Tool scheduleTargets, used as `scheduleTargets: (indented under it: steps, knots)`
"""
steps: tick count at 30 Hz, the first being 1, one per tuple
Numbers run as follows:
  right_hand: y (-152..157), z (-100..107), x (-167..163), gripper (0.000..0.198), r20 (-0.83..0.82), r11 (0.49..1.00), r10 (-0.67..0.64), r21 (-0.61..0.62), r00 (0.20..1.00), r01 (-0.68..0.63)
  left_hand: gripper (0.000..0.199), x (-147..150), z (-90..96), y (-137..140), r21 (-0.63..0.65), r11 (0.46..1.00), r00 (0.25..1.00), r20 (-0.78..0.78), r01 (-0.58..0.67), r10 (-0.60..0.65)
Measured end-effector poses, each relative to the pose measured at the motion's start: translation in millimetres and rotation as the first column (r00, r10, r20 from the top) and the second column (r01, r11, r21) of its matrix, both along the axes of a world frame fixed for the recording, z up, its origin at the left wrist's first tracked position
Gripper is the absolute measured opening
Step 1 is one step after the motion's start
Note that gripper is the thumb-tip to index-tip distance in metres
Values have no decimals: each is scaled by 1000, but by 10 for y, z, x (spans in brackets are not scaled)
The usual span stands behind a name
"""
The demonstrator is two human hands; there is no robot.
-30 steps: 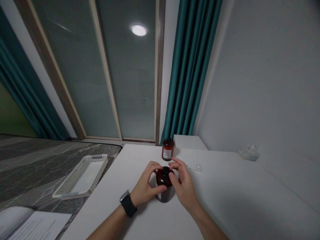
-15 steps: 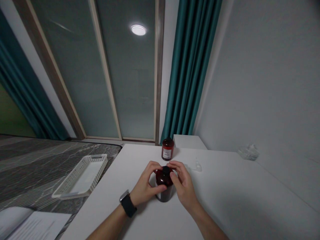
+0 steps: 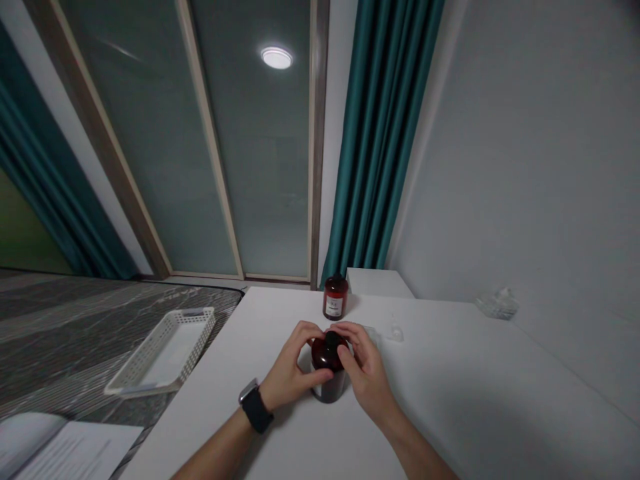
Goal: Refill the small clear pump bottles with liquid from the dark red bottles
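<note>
A dark red-brown bottle (image 3: pixel 329 360) with a black cap (image 3: pixel 331 338) stands upright on the white table (image 3: pixel 210 413). My left hand (image 3: pixel 295 373), a black-banded watch (image 3: pixel 256 405) on its wrist, is closed around the bottle's left side, thumb across the front and fingers behind. From the right, my right hand (image 3: pixel 364 370) curls round the cap, thumb at its near side and fingertips behind it. Beyond them stands a second red-brown bottle (image 3: pixel 335 298) with a white label and black top. Small clear plastic pieces (image 3: pixel 395 333) lie right of my right hand.
At the left, a white perforated basket (image 3: pixel 167 353) lies on a dark grey patterned surface, with an open book (image 3: pixel 75 450) nearer to me. A crumpled clear wrapper (image 3: pixel 499 305) lies by the wall at the right. A white box-like block (image 3: pixel 380 283) stands behind the table.
My right thumb and fingertips have shifted slightly left around the cap. My left hand and the bottle stay in place.
</note>
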State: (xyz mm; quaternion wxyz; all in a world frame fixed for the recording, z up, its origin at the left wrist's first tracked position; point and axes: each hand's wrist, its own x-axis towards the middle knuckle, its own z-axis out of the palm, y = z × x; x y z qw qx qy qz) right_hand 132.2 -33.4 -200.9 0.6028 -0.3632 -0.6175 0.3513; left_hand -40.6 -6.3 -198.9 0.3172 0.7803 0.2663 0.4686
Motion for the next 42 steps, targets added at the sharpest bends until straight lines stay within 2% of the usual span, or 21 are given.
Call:
scheduleTargets:
  steps: [3, 8, 14, 18, 24, 30, 35, 42]
  knots:
    - [11, -29, -20, 20, -10, 1000, 9, 10, 1000, -9, 44, -1, 2, -2, -4, 1000, 1000, -1, 0, 0]
    - [45, -86, -26, 13, 27, 991, -85, 105, 996, 82, 44, -3, -1, -3, -4, 1000, 1000, 1, -3, 3]
    - [11, -81, -49, 21, 13, 998, -43, 37, 999, 43, 48, -2, 1, -4, 4, 1000, 1000, 0, -1, 1]
    - [1, -54, -73, 18, -38, 1000, 11, 10, 999, -11, 47, 2, 0, -3, 10, 1000, 1000, 1, 3, -3]
    - [17, -64, -58, 19, 34, 988, -121, 99, 992, 117, 47, 2, -11, 4, 23, 1000, 1000, -9, -8, 9]
    - [21, -129, -64, 28, -4, 995, -92, 24, 996, 93, 48, 1, -14, 5, 25, 1000, 1000, -7, -2, 2]
    - [20, -125, -85, 23, -6, 995, -95, 22, 996, 95, 45, 3, -16, 2, 31, 999, 1000, -1, 7, -7]
    - [-27, -35, -138, 18, -115, 998, -61, -24, 991, 59, 46, 8, -5, -4, 17, 1000, 1000, 3, 3, -3]
